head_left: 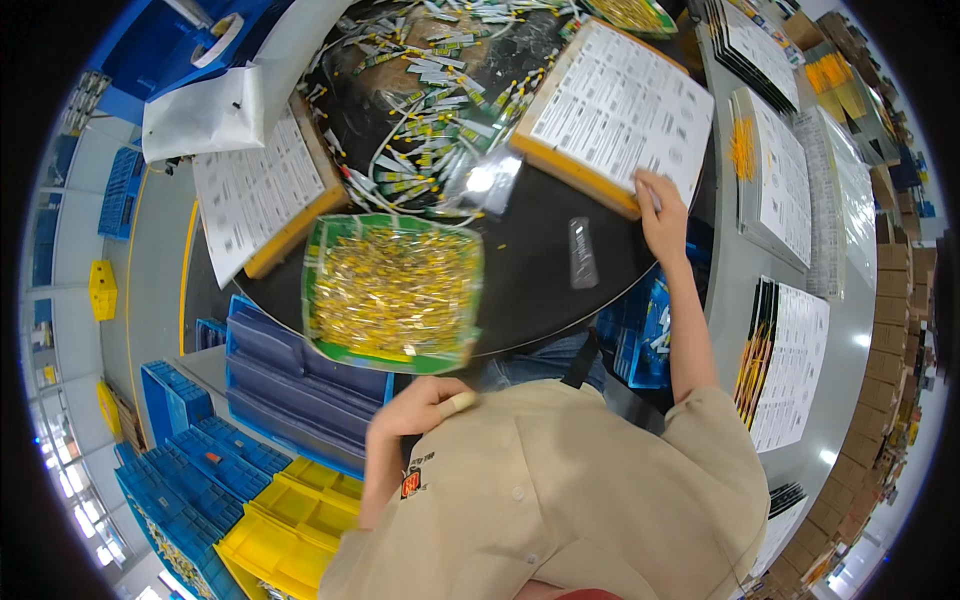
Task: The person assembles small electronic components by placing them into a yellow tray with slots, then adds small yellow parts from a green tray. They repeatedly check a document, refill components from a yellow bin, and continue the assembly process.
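My right hand (662, 212) is at the near right edge of a stack of printed sheets (620, 105), its fingers bent onto the paper's edge. The stack lies on a yellow-edged board at the right of the black round table. Close to my shirt, my left hand (428, 403) is curled, with a pale cover on one digit; whatever its fingers may hold is hidden. Just beyond it, a green-edged tray (316, 290) is filled with small yellow-and-clear pieces (395, 290). A small clear plastic piece (582, 253) lies on the table between the tray and my right hand.
Many small green-and-white tubes (430, 120) are strewn over the table's far side. Another printed stack (265, 185) stands at the left. Blue crates (290, 375) and yellow crates (290, 530) sit lower left. A grey bench (840, 350) at the right carries more printed stacks (785, 365).
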The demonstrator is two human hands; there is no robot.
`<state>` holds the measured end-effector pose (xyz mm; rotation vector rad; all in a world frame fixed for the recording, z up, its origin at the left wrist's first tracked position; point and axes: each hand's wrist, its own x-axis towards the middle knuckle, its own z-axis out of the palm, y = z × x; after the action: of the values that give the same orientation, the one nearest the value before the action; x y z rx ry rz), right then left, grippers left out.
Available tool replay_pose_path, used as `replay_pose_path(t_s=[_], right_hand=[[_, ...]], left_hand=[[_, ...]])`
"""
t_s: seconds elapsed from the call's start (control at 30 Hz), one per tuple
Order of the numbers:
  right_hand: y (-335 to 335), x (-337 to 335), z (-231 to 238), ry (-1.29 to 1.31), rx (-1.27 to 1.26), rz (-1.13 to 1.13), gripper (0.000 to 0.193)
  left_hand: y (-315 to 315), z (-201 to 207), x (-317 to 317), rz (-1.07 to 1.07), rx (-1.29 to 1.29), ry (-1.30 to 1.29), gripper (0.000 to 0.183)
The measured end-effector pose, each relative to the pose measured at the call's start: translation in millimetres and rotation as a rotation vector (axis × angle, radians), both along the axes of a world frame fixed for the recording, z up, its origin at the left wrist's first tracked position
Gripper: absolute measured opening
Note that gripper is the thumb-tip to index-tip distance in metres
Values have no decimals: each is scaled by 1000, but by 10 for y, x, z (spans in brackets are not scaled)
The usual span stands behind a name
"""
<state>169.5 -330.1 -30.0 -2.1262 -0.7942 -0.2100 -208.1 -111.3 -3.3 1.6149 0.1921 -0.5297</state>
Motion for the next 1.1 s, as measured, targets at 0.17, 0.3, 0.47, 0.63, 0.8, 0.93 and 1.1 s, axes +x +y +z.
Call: replay_pose_path(t_s=[0.17,0.3,0.47,0.63,0.8,0.93,1.1], right_hand=[[365,441,-325,-269,-404,24,44],[597,149,-337,-269,-495,124,48],[889,-366,-240,-282,-486,219,51],[1028,-581,-218,-226,-476,225,51],[1273,-811,-192,-194,-565,128,61],[1791,-1373,123,104,-549,323,83],[1919,-1311,791,512,-424,427,54]], left_hand=[[-345,-909,-240,1203,-412,349,52],[232,-1268,-306,1762,-257,-4,58],[1446,-1327,-773,1743,60,88,54],[1987,-1198,-1042,1408,-64,104,64],[1164,-447,-791,645,-122,478,63],[50,-160,104,1058,41,-125,29],[296,245,284,346,534,-583,28]])
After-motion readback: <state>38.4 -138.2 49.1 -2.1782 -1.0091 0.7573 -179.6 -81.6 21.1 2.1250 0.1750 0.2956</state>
